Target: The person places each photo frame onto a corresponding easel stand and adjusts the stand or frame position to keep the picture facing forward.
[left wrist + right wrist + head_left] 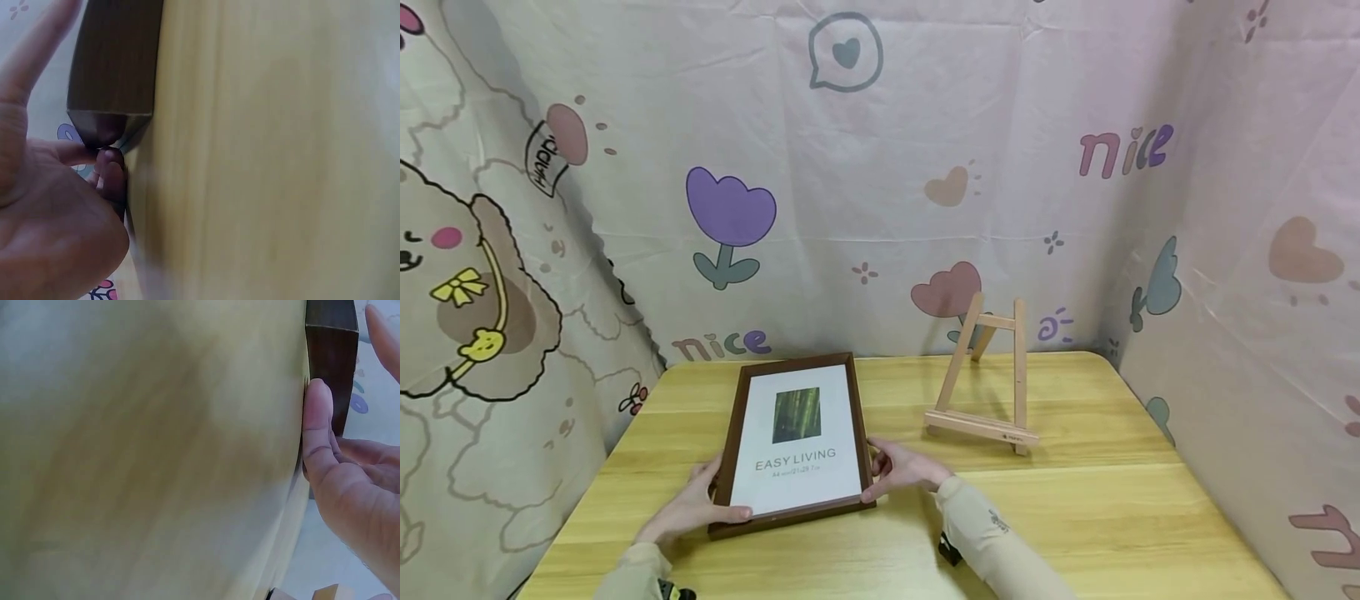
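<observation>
A dark brown picture frame (802,487) lies face up on the table, slightly turned, left of the middle. Its white insert shows a small green picture and the words "EASY LIVING". At the lower left corner my left hand (688,507) grips it, thumb over the front edge and fingers along the side. My right hand (906,468) holds the lower right side, thumb on the front border. In the left wrist view, fingertips of the left hand (59,206) touch the frame's side (112,69). The right wrist view has a finger of the right hand (356,494) against the dark edge (333,362).
A small wooden easel (981,425) stands upright at the back right of the yellow wood-grain table (1075,500), apart from the frame. Printed cloth (865,167) hangs behind the table and along both sides.
</observation>
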A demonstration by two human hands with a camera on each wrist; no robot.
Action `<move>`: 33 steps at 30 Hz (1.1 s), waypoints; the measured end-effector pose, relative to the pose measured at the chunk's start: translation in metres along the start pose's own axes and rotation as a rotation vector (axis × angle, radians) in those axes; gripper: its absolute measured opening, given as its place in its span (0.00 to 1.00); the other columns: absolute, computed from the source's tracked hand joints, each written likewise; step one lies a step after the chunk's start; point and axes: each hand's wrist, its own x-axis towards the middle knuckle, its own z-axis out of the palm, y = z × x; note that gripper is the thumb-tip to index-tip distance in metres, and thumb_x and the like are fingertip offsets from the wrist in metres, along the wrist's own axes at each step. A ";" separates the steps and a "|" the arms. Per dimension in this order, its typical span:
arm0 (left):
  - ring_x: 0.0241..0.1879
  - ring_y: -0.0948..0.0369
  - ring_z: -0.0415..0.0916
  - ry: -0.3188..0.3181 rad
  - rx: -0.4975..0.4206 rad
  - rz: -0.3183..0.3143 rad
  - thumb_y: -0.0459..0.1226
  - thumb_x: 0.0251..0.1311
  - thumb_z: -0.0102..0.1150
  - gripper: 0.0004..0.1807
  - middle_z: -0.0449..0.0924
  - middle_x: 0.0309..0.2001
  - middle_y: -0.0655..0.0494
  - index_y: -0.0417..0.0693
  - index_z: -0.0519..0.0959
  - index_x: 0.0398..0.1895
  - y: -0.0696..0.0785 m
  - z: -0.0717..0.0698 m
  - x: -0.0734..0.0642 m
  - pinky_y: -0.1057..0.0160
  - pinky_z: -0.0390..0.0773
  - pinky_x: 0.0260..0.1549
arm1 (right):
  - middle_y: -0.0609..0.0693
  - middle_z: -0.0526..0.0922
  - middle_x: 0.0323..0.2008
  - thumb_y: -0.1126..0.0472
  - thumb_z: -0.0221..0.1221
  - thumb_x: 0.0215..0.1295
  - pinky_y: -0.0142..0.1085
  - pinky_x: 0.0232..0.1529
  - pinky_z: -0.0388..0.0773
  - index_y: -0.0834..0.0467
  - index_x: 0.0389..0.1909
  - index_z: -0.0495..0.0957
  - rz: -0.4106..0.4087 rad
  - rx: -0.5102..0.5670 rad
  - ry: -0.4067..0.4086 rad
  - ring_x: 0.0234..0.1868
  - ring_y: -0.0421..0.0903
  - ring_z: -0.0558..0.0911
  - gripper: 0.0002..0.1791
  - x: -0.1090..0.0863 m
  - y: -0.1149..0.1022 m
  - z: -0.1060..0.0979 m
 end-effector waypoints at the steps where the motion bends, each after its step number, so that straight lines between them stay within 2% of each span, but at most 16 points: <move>1: 0.70 0.22 0.48 -0.006 0.007 0.000 0.51 0.49 0.77 0.71 0.38 0.71 0.18 0.28 0.35 0.78 0.000 0.000 0.000 0.23 0.61 0.63 | 0.52 0.76 0.39 0.66 0.75 0.50 0.29 0.37 0.74 0.65 0.80 0.45 -0.004 -0.007 -0.001 0.38 0.42 0.73 0.61 0.000 0.000 0.000; 9: 0.69 0.24 0.51 -0.031 0.026 0.004 0.52 0.50 0.77 0.70 0.42 0.71 0.19 0.26 0.37 0.78 -0.001 -0.002 0.001 0.26 0.64 0.62 | 0.51 0.75 0.37 0.68 0.76 0.47 0.29 0.35 0.73 0.64 0.80 0.45 -0.003 -0.034 0.014 0.36 0.43 0.72 0.63 0.001 0.000 0.003; 16: 0.69 0.25 0.48 -0.072 0.011 -0.002 0.51 0.48 0.77 0.73 0.40 0.70 0.21 0.27 0.32 0.77 0.000 -0.002 -0.003 0.25 0.63 0.62 | 0.49 0.73 0.35 0.68 0.77 0.45 0.28 0.32 0.71 0.64 0.77 0.55 -0.026 -0.071 0.017 0.33 0.43 0.70 0.58 0.005 0.000 0.004; 33: 0.70 0.23 0.44 -0.080 0.003 0.004 0.50 0.48 0.77 0.73 0.36 0.71 0.21 0.28 0.32 0.78 -0.001 -0.003 -0.005 0.25 0.63 0.62 | 0.51 0.74 0.34 0.67 0.77 0.46 0.27 0.32 0.70 0.61 0.79 0.53 -0.057 -0.155 0.028 0.33 0.42 0.71 0.60 0.004 0.001 0.004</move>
